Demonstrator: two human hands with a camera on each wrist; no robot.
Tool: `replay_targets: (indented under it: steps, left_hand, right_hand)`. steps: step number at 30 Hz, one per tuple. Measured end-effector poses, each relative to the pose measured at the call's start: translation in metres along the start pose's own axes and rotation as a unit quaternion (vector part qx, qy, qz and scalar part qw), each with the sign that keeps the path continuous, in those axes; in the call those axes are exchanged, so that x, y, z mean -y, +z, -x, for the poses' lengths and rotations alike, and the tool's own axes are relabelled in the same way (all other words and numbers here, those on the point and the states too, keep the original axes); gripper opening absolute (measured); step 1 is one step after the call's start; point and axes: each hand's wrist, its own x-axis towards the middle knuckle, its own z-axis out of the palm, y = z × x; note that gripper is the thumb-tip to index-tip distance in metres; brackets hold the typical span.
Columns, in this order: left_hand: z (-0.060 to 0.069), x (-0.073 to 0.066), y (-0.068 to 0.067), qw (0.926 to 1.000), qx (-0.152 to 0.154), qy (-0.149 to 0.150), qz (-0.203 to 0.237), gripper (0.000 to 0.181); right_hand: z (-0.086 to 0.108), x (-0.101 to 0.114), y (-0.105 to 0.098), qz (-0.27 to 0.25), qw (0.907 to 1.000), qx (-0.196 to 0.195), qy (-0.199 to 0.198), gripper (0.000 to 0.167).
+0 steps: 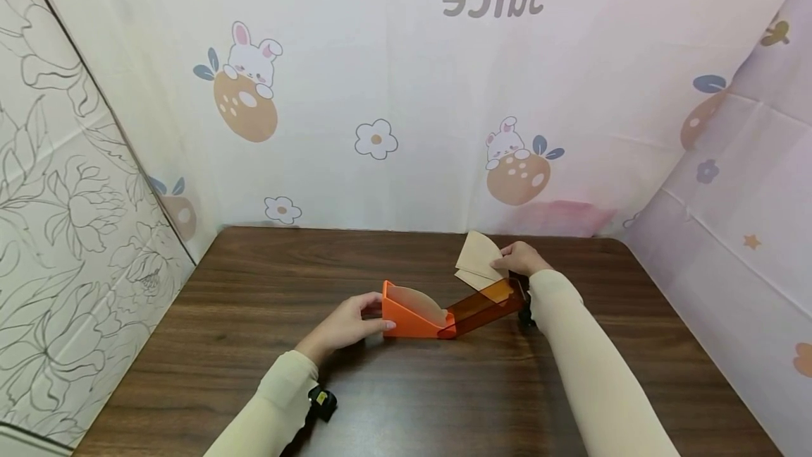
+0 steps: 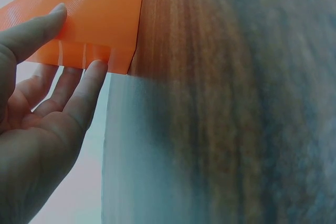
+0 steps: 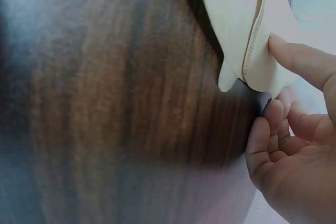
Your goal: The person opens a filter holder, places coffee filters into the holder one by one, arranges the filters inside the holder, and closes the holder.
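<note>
An orange coffee filter holder [image 1: 404,323] stands on the table, its translucent brown lid [image 1: 482,309] swung out to the right. Inside it, a tan paper filter [image 1: 414,300] shows above the sloping side. My left hand [image 1: 342,324] holds the holder at its tall left end. In the left wrist view the thumb lies on one orange face [image 2: 100,9] and the fingertips touch the adjoining one. My right hand [image 1: 524,258] pinches tan paper coffee filters [image 1: 477,254] behind the lid. Their crimped seam shows beside the thumb in the right wrist view; the lid partly covers their lower part.
The dark wooden table [image 1: 285,259] runs back to a printed curtain [image 1: 380,189]. More patterned cloth [image 1: 748,203] hangs on the right, and a flower-patterned panel [image 1: 76,231] borders the left. A black wrist camera [image 1: 323,403] sits beside the left sleeve.
</note>
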Motion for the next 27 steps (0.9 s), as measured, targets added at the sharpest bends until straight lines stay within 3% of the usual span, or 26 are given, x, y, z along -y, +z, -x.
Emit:
replay_targets:
  steps: [9, 20, 27]
  left_hand:
    - [0.000, 0.000, 0.000, 0.9999, -0.007, -0.005, -0.006, 0.037]
    - [0.012, -0.034, -0.001, 1.0000, 0.000, -0.005, 0.000, 0.033]
    - [0.012, -0.034, -0.001, 1.0000, 0.000, -0.003, -0.001, 0.033]
  right_hand:
    - [0.002, -0.007, 0.007, -0.055, 0.9982, -0.020, -0.009, 0.047]
    - [0.009, -0.013, 0.009, -0.087, 0.9944, -0.050, -0.031, 0.042]
    - [0.009, -0.016, 0.007, -0.074, 0.9949, -0.051, -0.045, 0.045]
